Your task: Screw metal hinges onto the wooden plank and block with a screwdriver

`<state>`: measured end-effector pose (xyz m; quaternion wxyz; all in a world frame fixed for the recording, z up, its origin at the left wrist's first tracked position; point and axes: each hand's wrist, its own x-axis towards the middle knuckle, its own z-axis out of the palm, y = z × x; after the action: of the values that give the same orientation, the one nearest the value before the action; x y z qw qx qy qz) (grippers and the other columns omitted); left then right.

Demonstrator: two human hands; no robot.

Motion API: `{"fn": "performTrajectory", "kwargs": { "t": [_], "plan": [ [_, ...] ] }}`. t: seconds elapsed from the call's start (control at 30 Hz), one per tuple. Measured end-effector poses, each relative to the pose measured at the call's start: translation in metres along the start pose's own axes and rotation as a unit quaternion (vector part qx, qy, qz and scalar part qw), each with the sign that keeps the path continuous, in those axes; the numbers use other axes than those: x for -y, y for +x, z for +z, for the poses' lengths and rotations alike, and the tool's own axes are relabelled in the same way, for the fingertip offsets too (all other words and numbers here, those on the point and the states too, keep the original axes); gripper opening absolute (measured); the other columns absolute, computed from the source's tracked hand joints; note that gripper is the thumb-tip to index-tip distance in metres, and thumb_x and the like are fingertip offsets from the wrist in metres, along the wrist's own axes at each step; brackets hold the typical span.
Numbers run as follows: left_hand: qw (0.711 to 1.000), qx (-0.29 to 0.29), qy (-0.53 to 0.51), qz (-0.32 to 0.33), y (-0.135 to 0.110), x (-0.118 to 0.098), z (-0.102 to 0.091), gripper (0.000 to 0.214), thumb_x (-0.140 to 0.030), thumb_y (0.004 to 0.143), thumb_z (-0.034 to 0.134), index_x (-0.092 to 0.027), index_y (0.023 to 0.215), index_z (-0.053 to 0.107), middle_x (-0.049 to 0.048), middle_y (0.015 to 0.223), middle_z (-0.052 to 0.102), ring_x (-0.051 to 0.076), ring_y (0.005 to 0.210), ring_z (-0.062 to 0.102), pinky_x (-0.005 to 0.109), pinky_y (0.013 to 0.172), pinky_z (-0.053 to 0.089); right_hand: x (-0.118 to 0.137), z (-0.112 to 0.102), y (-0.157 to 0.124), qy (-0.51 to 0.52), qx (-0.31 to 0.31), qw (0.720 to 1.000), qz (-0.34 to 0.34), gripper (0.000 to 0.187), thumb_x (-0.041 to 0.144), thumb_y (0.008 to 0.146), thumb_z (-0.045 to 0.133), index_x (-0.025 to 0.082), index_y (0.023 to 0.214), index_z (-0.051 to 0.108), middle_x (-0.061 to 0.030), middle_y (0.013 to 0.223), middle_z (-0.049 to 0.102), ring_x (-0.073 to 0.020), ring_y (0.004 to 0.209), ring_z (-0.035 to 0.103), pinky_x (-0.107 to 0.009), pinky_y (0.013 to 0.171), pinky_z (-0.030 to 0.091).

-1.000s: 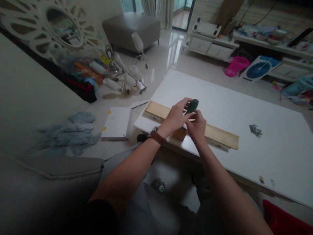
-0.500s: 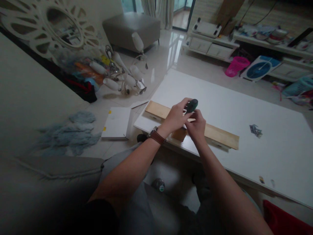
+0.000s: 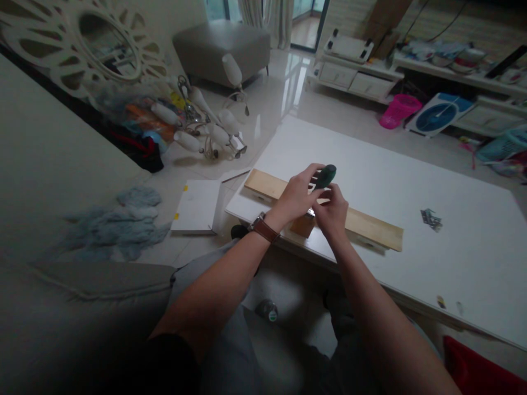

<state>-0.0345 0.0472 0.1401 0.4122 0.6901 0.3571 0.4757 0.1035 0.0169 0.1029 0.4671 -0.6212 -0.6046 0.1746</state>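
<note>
My left hand, a brown-strapped watch on its wrist, is closed around the dark green handle of a screwdriver, which tilts up and to the right. My right hand is closed just below that handle, its fingertips pinched together; what they grip is hidden. Beneath both hands a long pale wooden board lies along the near edge of the white panel. A small brown wooden block sticks out from the board toward me, with a shiny bit of metal at its top. The screwdriver's tip is out of sight.
Small metal hardware lies on the panel to the right. A white box and crumpled grey-blue cloth are on the floor at left, with a lamp fixture beyond. A bottle stands below the panel's near edge.
The screwdriver handle has tipped slightly right and up. My right hand has shifted a little to the right, and my left hand has barely moved.
</note>
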Motion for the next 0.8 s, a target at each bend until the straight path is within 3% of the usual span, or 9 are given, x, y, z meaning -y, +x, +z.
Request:
{"fn": "performTrajectory", "kwargs": {
  "t": [0.17,0.5,0.8],
  "plan": [
    [1.0,0.0,0.003,0.005,0.0004,0.0012,0.0,0.043,-0.003,0.089,0.064,-0.024,0.126,0.061,0.0067,0.119,0.074,0.02,0.106,0.072,0.038,0.096,0.062,-0.0008,0.0005,0.001,0.001,-0.005,1.0,-0.004,0.032,0.034,0.078,0.069,0.024,0.107,0.063,-0.0013,0.08,0.076,-0.0216,0.073,0.073,-0.033,0.066,0.054],
    [1.0,-0.005,0.012,0.003,-0.0007,-0.002,-0.0008,0.045,-0.004,0.087,0.066,-0.024,0.127,0.062,0.0069,0.121,0.074,0.02,0.105,0.072,0.037,0.095,0.063,0.0043,-0.0006,-0.001,-0.011,-0.014,1.0,0.002,0.03,0.032,0.08,0.068,0.024,0.109,0.067,-0.0022,0.081,0.079,-0.0177,0.059,0.068,-0.031,0.061,0.052],
    [0.999,0.009,0.038,0.01,-0.0006,-0.0015,-0.0005,0.043,-0.005,0.091,0.063,-0.024,0.13,0.06,0.0082,0.121,0.074,0.021,0.111,0.073,0.038,0.096,0.062,0.0012,0.0009,0.0011,0.02,-0.005,1.0,-0.014,0.026,0.032,0.08,0.07,0.024,0.104,0.064,-0.0024,0.082,0.078,-0.0219,0.077,0.075,-0.032,0.066,0.056]
  ]
}}
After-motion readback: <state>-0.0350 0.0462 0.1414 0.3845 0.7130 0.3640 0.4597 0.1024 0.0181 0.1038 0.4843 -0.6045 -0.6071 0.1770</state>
